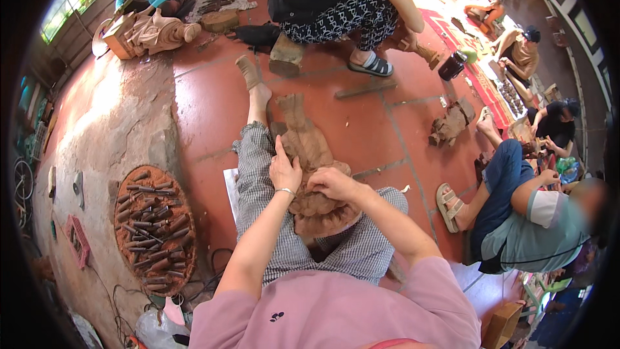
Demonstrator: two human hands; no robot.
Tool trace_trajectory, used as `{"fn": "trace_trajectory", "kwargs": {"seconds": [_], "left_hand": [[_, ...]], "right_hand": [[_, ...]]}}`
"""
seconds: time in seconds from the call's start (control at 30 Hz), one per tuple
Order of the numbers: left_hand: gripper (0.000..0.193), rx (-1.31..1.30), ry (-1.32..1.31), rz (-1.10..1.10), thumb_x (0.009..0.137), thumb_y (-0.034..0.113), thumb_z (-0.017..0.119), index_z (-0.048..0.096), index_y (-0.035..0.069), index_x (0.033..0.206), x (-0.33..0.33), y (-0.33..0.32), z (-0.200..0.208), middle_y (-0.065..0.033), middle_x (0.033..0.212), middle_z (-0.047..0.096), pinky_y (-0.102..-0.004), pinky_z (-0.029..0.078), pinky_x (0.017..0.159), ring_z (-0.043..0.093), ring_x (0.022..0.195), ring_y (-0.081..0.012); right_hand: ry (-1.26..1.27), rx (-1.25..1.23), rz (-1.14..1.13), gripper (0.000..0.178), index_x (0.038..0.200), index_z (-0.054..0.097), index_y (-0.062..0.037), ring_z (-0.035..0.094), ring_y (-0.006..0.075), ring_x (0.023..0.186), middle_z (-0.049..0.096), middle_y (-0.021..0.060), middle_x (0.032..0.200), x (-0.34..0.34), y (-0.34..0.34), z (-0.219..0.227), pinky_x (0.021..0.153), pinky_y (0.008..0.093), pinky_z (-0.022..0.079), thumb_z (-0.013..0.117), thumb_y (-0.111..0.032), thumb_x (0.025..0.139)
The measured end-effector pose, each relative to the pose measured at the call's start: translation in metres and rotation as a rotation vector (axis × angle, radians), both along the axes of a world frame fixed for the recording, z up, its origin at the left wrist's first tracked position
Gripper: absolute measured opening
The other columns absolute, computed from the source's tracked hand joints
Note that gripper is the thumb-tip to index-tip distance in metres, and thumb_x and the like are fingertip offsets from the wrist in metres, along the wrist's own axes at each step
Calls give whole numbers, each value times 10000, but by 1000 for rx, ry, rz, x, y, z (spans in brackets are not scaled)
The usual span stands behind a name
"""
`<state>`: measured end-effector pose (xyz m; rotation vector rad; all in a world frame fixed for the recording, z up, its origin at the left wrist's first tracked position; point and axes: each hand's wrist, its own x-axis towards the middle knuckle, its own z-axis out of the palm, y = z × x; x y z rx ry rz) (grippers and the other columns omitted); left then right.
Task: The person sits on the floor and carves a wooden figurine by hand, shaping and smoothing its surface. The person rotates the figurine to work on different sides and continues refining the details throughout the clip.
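A brown carved wooden figure (311, 145) lies between my legs, its narrower end pointing away from me and its wide base close to my lap. My left hand (284, 171) rests along the left side of the carving with its fingers stretched out. On the right side, my right hand (334, 184) presses against the wood with curled fingers. Whatever those fingers hold, if anything, is hidden beneath them.
To my left, an oval tray (188, 264) holds several wooden-handled carving tools on reddish dust. A pink basket (77, 242) lies beyond it. A wooden bar (365, 88) and another carving (452, 123) lie on the tiles. Co-workers sit ahead and to the right.
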<state>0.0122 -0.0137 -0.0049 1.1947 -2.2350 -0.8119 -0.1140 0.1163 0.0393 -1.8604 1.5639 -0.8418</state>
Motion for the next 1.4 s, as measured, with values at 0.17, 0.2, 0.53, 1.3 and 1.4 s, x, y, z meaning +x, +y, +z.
{"fn": "trace_trajectory", "kwargs": {"seconds": [0.17, 0.2, 0.53, 1.3, 1.4], "left_hand": [[864, 15, 24, 4, 833, 160, 682, 188, 134, 1542, 6, -2, -8, -254, 944, 624, -480, 496, 763, 617, 837, -396], [861, 2, 12, 22, 831, 163, 685, 196, 128, 1539, 4, -2, -8, -256, 957, 618, -481, 495, 767, 614, 841, -408], [778, 135, 146, 64, 844, 235, 675, 279, 98, 1499, 8, -5, -13, -251, 1047, 624, -469, 475, 867, 598, 975, -396], [414, 127, 285, 150, 963, 266, 494, 528, 44, 1310, 2, -7, -19, -225, 1068, 666, -474, 472, 885, 615, 980, -402], [392, 204, 291, 150, 972, 277, 487, 574, 37, 1269, 5, -7, -15, -214, 1072, 671, -455, 481, 870, 625, 964, -383]], "right_hand": [[49, 71, -6, 121, 897, 698, -52, 653, 281, 818, 695, 98, 880, -24, 13, 8, 751, 384, 522, 701, -24, 779], [39, 74, -22, 123, 892, 699, -52, 650, 292, 817, 693, 106, 871, -21, 10, 4, 746, 385, 521, 699, -24, 773], [182, 130, -142, 116, 892, 710, -62, 653, 299, 869, 688, 132, 863, -31, 20, 25, 772, 379, 518, 684, -36, 783], [133, -89, -44, 135, 908, 729, -81, 637, 289, 947, 678, 81, 954, -4, 4, -5, 809, 381, 507, 699, -92, 777], [176, -20, -46, 153, 914, 733, -87, 627, 293, 930, 654, 87, 926, -2, 4, -3, 799, 394, 504, 697, -85, 765]]}}
